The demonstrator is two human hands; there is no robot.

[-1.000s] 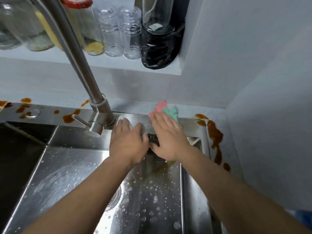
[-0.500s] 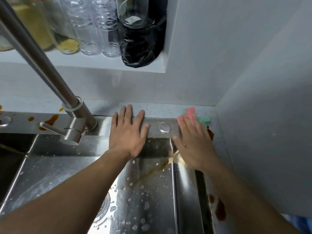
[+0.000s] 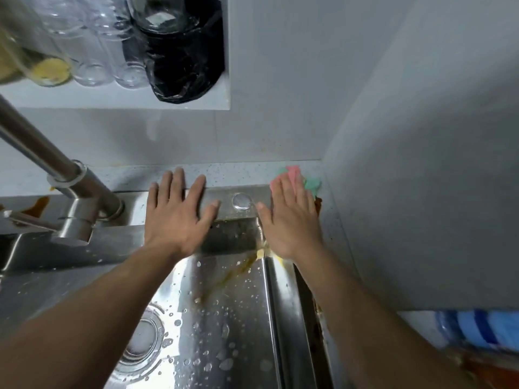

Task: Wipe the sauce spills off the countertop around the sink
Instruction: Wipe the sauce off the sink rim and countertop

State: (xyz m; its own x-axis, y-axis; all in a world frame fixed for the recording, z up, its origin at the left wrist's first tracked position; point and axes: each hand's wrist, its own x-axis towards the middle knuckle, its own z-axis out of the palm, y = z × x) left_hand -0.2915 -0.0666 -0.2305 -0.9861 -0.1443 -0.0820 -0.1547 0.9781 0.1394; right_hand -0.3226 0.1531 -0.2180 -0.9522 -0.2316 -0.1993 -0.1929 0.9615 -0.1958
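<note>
At the far right corner of the counter (image 3: 224, 174), the right hand (image 3: 292, 220) presses flat, grip released, on a pink-and-green cloth (image 3: 295, 174) half hidden under its fingers. The left hand (image 3: 179, 217) lies spread, grip released, on the sink (image 3: 134, 203) rim. Sauce (image 3: 318, 204) peeks out beside the right hand.

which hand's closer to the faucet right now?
Left. The left hand lies flat on the sink rim just right of the faucet; the right hand is farther right, pressing the cloth into the back corner.
</note>
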